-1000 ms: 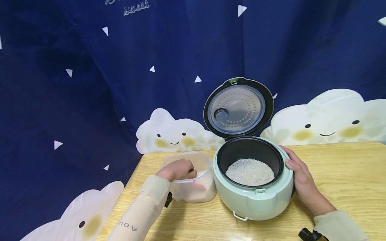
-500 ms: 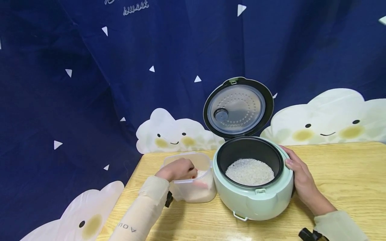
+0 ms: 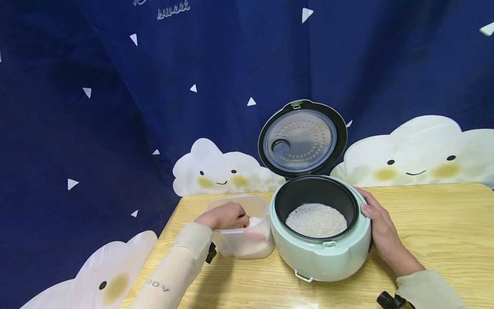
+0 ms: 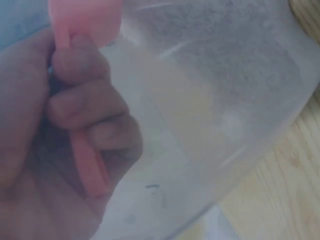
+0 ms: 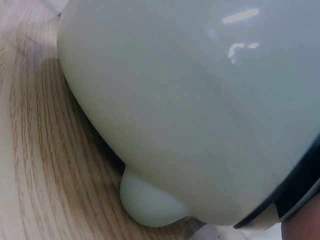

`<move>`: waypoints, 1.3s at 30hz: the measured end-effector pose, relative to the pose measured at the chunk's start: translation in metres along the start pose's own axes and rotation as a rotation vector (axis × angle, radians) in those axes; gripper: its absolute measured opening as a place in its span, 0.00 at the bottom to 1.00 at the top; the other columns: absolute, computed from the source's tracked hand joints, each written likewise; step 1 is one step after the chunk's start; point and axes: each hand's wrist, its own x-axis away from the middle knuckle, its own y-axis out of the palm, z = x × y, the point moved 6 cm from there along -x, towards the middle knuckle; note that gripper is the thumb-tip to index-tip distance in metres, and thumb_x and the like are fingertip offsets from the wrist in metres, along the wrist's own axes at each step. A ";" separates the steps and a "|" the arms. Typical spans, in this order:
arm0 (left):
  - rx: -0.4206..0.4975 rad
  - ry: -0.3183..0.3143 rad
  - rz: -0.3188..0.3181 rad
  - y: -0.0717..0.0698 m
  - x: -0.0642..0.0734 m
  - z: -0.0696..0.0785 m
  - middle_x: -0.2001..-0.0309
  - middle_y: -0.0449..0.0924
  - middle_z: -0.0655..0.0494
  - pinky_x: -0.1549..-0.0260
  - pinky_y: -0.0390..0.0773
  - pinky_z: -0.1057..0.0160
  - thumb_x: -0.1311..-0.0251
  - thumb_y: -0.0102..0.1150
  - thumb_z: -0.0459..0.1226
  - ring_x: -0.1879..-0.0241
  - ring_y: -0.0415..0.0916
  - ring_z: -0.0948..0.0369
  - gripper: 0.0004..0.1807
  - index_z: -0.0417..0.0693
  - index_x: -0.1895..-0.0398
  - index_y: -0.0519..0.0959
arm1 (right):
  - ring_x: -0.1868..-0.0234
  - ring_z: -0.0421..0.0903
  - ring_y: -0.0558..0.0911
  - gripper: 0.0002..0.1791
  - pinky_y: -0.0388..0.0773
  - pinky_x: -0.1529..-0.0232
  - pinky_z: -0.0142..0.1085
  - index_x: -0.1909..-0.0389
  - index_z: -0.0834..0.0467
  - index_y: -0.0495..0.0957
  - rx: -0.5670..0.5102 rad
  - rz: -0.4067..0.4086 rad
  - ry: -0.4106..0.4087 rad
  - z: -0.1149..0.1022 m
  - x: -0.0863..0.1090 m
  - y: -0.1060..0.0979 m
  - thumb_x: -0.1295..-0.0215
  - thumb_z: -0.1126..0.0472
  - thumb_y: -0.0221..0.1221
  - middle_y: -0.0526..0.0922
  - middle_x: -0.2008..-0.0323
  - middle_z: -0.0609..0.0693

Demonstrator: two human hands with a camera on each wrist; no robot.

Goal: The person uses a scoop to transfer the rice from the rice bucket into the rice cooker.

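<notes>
1. Curled fingers of the left hand [image 4: 92, 112] hold a pink scoop [image 4: 90, 22] by its handle.
2. This hand reaches into a see-through box [image 3: 245, 248], left of the rice cooker [image 3: 320, 262], and the scoop is inside that box.
3. The box sits right beside the rice cooker, so close that I cannot tell if they touch.
4. White box rice [image 3: 254, 221] shows past the hand, on the side near the rice cooker.
5. The right hand [image 3: 382, 227] holds the right side of the rice cooker, with its thumb on the top edge.
6. The rice cooker is pale green and stands on a wooden table [image 3: 436, 231].
7. Its round lid [image 3: 302, 133] is up at the back of the rice cooker.
8. Inside the rice cooker is a black pot [image 3: 308, 189], with white pot rice [image 3: 316, 220] at the bottom.
9. One small loop [image 3: 303, 277] sticks out low on the front of the rice cooker.
10. Behind the rice cooker hangs a dark blue curtain [image 3: 216, 51] with white triangles and smiling clouds.
</notes>
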 end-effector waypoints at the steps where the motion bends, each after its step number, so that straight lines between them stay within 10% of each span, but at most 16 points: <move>1: -0.008 0.002 -0.009 0.000 0.001 -0.001 0.84 0.59 0.67 0.75 0.60 0.69 0.30 0.46 0.41 0.81 0.57 0.67 0.23 0.60 0.88 0.64 | 0.31 0.26 0.70 0.28 0.61 0.35 0.16 0.24 0.60 0.64 0.003 0.000 0.002 0.000 0.000 0.001 0.21 0.62 0.36 0.75 0.33 0.32; 39: 0.123 -0.032 -0.135 -0.032 0.029 0.001 0.80 0.66 0.62 0.69 0.65 0.67 0.26 0.39 0.39 0.78 0.62 0.64 0.19 0.47 0.75 0.75 | 0.32 0.26 0.71 0.28 0.61 0.35 0.16 0.25 0.60 0.65 0.001 0.014 -0.004 0.002 0.001 -0.001 0.21 0.63 0.37 0.76 0.33 0.32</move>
